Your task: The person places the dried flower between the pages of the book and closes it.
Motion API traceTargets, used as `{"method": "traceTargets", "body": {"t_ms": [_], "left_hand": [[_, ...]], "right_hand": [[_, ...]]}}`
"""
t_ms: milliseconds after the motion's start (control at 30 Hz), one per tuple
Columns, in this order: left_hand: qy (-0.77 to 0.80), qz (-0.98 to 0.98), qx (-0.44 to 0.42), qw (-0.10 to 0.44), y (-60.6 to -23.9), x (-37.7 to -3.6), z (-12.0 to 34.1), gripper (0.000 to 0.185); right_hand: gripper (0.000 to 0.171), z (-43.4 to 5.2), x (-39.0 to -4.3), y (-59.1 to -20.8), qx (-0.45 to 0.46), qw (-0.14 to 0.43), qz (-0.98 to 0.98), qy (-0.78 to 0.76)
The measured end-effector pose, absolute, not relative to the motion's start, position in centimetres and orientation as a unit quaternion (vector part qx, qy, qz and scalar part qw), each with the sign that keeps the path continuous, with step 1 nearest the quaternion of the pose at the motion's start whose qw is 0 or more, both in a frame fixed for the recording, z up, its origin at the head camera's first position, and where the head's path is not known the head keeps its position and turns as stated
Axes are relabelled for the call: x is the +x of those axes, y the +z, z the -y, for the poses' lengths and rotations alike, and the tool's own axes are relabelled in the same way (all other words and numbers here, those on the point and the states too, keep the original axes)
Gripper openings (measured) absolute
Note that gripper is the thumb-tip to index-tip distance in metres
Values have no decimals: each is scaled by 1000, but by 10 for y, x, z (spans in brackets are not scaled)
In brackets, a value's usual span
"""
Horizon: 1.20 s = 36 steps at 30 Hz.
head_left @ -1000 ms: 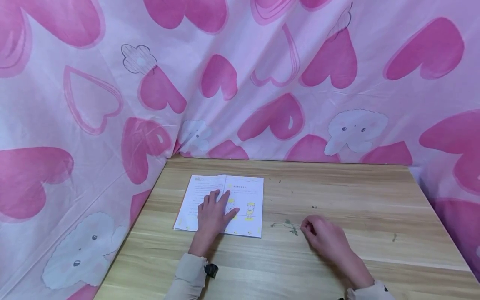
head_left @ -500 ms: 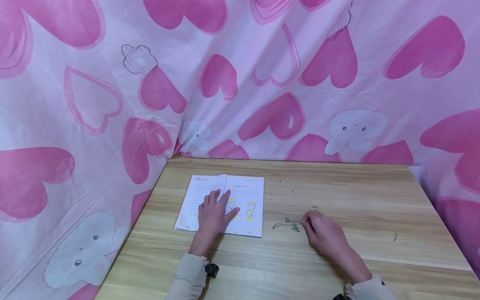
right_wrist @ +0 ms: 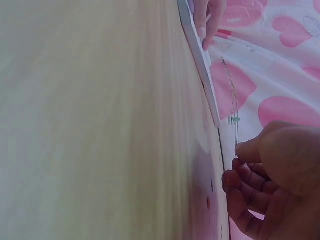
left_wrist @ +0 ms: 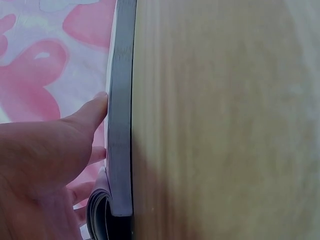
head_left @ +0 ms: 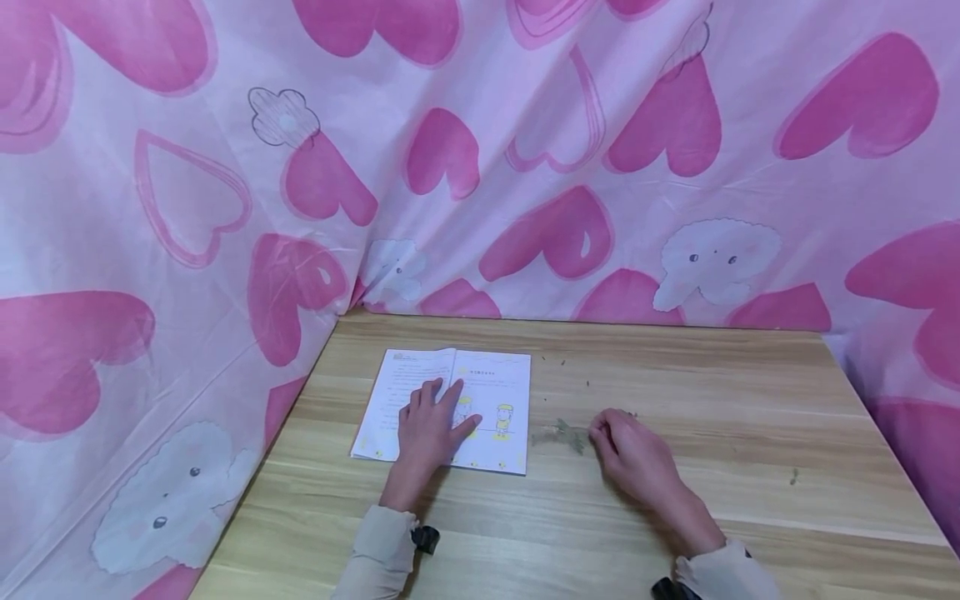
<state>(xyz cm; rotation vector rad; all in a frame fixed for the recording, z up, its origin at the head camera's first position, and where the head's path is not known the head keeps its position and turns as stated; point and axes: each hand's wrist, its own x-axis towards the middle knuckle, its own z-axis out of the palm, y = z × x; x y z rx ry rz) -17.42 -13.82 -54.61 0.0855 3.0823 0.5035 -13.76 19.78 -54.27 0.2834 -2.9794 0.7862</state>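
Observation:
An open book (head_left: 495, 454) with printed text and small yellow cartoon figures lies on the wooden table. My left hand (head_left: 429, 429) rests on its pages with fingers spread, the thumb reaching over the right page. In the left wrist view the thumb touches the book's edge (left_wrist: 121, 110). To the right of the book, my right hand (head_left: 637, 458) pinches the stem of a thin green plant sprig (head_left: 572, 433) between thumb and forefinger. The right wrist view shows the sprig (right_wrist: 234, 107) raised off the table, pointing towards the book; it looks blurred in the head view.
Several tiny dark plant bits (head_left: 562, 362) lie scattered on the table (head_left: 712, 358) beyond the sprig. Another small green scrap (head_left: 794, 477) is at the right. A pink heart-patterned cloth (head_left: 555, 233) hangs behind the table and along its left side.
My right hand has lifted the sprig off the table and carried it a little to the left and away from me. The left hand stays on the book.

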Motion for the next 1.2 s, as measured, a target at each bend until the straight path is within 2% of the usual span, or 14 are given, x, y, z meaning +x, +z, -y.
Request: {"method": "traceTargets", "body": {"t_ms": [400,1000,1200], "left_hand": [[148,-988,47,25,-544,-171,142,110],[148,-987,55,15,-547,-171,146,114],[148,-987,57,10,-545,-170,146,113]], "right_hand": [[5,-146,-158,-542,87,-8,950,301],[5,-93,-190,-546,75,-10,935,347],[6,-88,-195,-549,68,-37,929,361]]}}
